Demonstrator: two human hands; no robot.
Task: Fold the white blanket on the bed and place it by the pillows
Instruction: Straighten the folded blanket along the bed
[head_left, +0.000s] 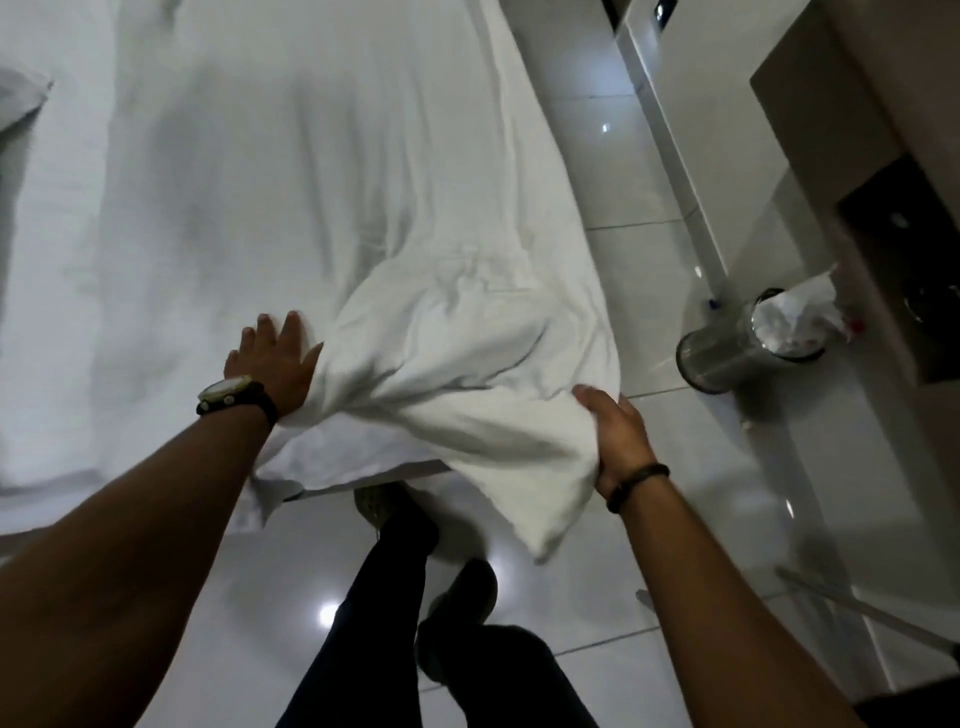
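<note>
The white blanket (441, 364) lies over the near right corner of the bed (104, 260), bunched and hanging over the bed's edge. My left hand (272, 358) rests flat against the blanket's left side, fingers straight, a watch on the wrist. My right hand (615, 436) grips the blanket's hanging right edge; its fingers are hidden behind the cloth. A pillow corner (21, 98) shows at the far left.
Glossy white floor tiles (649, 291) run along the right of the bed. A metal bin (748, 343) with a white liner stands by a beige cabinet (831, 104). My legs and shoes (395, 597) are below the bed's edge.
</note>
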